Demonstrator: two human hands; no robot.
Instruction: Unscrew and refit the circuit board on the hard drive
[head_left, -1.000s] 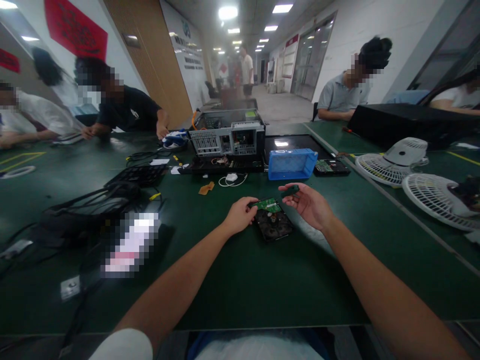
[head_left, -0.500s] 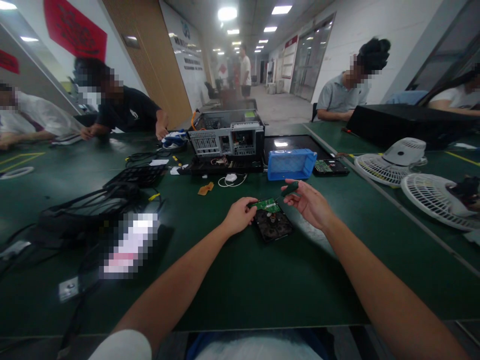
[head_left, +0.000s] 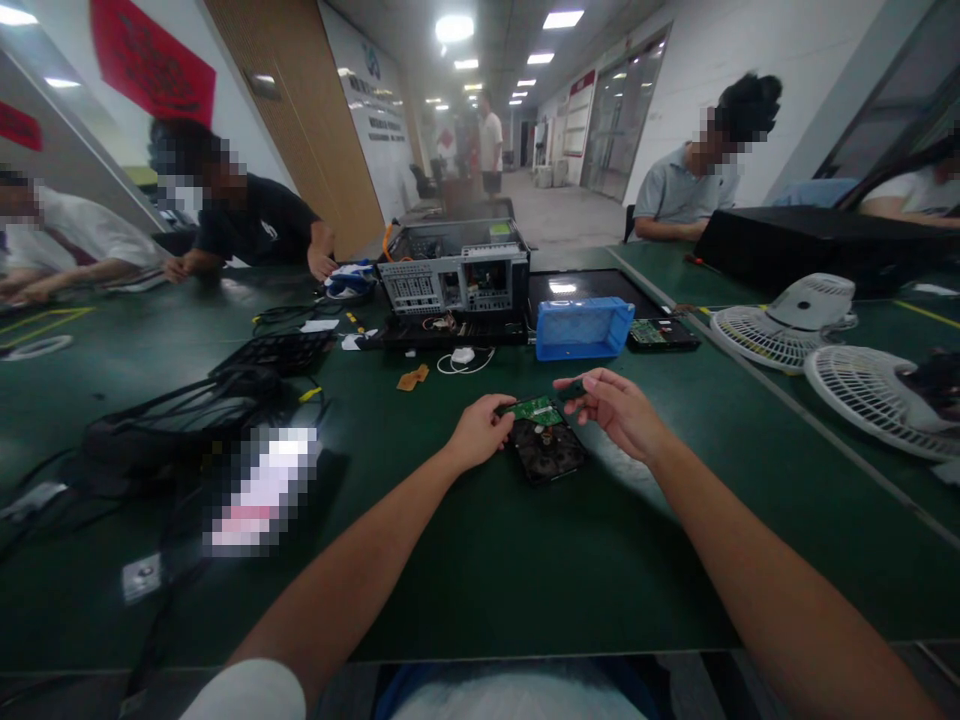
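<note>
A black hard drive (head_left: 546,450) lies on the green table (head_left: 525,560) with its green circuit board (head_left: 534,409) facing up at the far end. My left hand (head_left: 480,430) is closed on the drive's left edge and holds it down. My right hand (head_left: 616,410) grips a short dark-handled tool, probably a screwdriver (head_left: 573,390), with its tip over the drive's far right corner.
Beyond the drive stand an open computer case (head_left: 454,272), a blue plastic box (head_left: 583,328) and a second drive (head_left: 663,335). Two white fans (head_left: 787,325) lie at the right. Black cables and trays (head_left: 195,405) spread at the left. Other people sit around the tables.
My right hand has turned the tool downward and brought it in toward the drive's far right corner. The left hand and the drive have stayed put.
</note>
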